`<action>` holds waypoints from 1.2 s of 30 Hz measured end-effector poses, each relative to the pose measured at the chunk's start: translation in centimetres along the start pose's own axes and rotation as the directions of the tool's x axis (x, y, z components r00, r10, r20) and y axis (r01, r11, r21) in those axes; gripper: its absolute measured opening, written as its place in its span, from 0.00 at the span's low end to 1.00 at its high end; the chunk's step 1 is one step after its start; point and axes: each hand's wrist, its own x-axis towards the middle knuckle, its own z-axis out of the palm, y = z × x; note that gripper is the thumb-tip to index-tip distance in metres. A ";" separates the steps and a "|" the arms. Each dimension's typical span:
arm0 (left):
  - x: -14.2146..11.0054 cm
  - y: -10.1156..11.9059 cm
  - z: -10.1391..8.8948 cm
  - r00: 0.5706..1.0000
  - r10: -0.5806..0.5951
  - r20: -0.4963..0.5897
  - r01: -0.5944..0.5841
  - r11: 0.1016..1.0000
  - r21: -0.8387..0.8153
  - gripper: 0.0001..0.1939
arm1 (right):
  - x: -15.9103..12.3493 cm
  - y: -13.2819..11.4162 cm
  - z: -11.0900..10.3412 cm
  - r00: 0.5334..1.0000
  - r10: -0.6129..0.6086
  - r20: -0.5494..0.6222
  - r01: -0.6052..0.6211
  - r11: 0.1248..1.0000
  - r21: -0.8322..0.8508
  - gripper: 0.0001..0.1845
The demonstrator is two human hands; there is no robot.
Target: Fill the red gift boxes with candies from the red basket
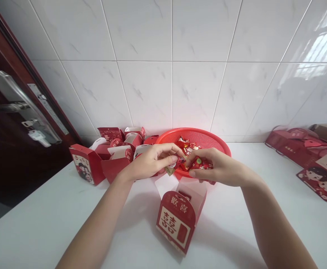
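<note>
My left hand (159,158) is closed on small wrapped candies (177,163), pinched between thumb and fingers. Red wrapped candies (204,164) with a flower print are gripped in my right hand (218,167), close beside the left. Both hands are over the near rim of a red plastic basket (221,144), where more wrapped candies (190,146) lie in a heap. Just below the hands a red gift box (177,220) with gold characters stands on the table, its top flaps spread. Its inside is mostly hidden from view.
Several red gift boxes (114,157) with raised flaps crowd the table left of the basket. Flat red cartons (295,147) and a printed card box (324,183) lie at the right. A tiled wall (199,93) rises behind; a dark door (6,123) with keys stands left.
</note>
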 end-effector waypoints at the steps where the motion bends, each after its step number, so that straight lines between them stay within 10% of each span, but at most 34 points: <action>1: -0.1 0.2 0.0 1.000 -0.001 0.015 0.001 1.000 0.005 0.11 | -0.1 0.0 -0.1 1.000 -0.012 0.001 0.012 1.000 0.009 0.07; 29: -1.1 1.3 0.3 0.949 -0.128 0.289 0.040 0.956 0.291 0.10 | -0.5 -0.6 0.9 0.983 -0.122 -0.136 0.135 0.987 0.089 0.09; 36: -2.4 2.3 -0.2 0.805 -0.040 0.592 -0.155 0.949 0.275 0.09 | -0.4 -0.6 0.9 0.987 -0.089 -0.136 0.103 0.990 0.098 0.09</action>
